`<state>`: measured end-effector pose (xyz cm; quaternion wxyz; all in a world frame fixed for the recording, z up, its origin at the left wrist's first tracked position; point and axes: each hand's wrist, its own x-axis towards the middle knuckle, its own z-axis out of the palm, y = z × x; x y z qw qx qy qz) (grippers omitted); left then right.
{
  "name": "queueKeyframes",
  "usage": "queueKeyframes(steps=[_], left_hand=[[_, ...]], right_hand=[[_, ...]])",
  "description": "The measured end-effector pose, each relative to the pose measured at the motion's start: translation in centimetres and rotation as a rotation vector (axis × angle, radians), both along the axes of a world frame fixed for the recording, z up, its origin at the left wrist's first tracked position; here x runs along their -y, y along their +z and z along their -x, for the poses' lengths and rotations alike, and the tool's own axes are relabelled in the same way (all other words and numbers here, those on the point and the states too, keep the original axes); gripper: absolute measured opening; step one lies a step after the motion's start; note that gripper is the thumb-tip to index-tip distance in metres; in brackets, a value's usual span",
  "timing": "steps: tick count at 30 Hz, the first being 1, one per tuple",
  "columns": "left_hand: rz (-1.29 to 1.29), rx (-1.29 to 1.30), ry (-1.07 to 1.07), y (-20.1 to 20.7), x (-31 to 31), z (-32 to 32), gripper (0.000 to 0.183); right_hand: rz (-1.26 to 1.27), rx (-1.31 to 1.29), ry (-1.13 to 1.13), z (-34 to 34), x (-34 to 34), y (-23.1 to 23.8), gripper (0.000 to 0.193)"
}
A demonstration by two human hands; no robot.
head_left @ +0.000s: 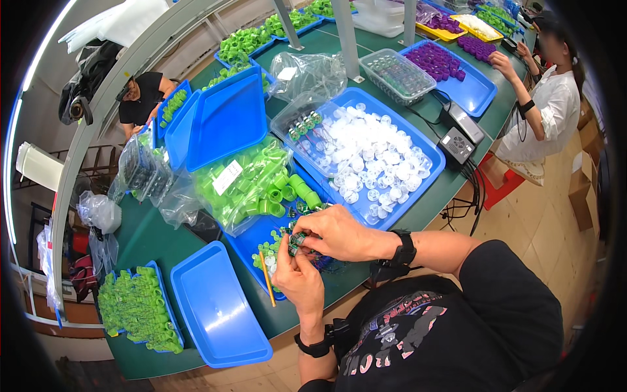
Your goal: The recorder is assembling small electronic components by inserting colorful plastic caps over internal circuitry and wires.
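Close together over a blue tray (243,243), both of my hands pinch at a small dark green electronic part (296,240), possibly a circuit board. My left hand (297,279) grips it from below, its thumb and forefinger raised. From the right, my right hand (341,233) closes its fingertips on the same piece, hiding much of it. Beneath them lie small light green pieces (266,247) and some thin dark wires. A yellow stick (267,279) leans by the tray's near edge. Bright green plastic caps (297,189) spill from a clear bag (228,176) just beyond.
A large blue tray (428,153) holds white translucent caps (385,157). On the left stand a bare blue tray (215,304) and a tray of green wired pieces (140,307). Black power adapters (457,145) sit at the right edge. Two co-workers (545,98) work across the table.
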<state>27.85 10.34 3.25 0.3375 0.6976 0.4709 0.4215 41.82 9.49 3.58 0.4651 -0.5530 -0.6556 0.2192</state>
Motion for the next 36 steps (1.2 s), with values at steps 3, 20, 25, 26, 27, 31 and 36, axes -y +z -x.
queueKeyframes(steps=[3,20,25,26,27,31,36], left_hand=[[-0.036,-0.052,0.037,-0.5,-0.2,-0.1,0.028],[-0.165,-0.165,0.036,0.7,0.1,2.7,0.035],[-0.262,-0.197,0.067,1.0,0.3,2.9,0.032],[-0.258,-0.183,0.064,1.1,0.4,2.9,0.032],[-0.254,-0.169,0.059,1.2,0.4,3.0,0.031],[-0.264,-0.161,0.056,1.5,0.7,2.6,0.029],[-0.279,-0.128,0.045,1.7,1.0,2.4,0.028]], right_hand=[[0.042,0.009,-0.038,0.6,0.2,0.3,0.019],[-0.113,0.664,-0.386,-15.1,-13.8,-0.8,0.018],[0.160,0.722,-0.412,-14.9,-15.5,-2.5,0.016],[0.136,0.736,-0.416,-14.7,-15.5,-2.4,0.017],[0.113,0.749,-0.421,-14.6,-15.5,-2.4,0.017],[0.191,0.860,-0.403,-15.1,-15.4,-2.5,0.016],[0.131,0.986,-0.439,-15.8,-13.4,-2.8,0.015]])
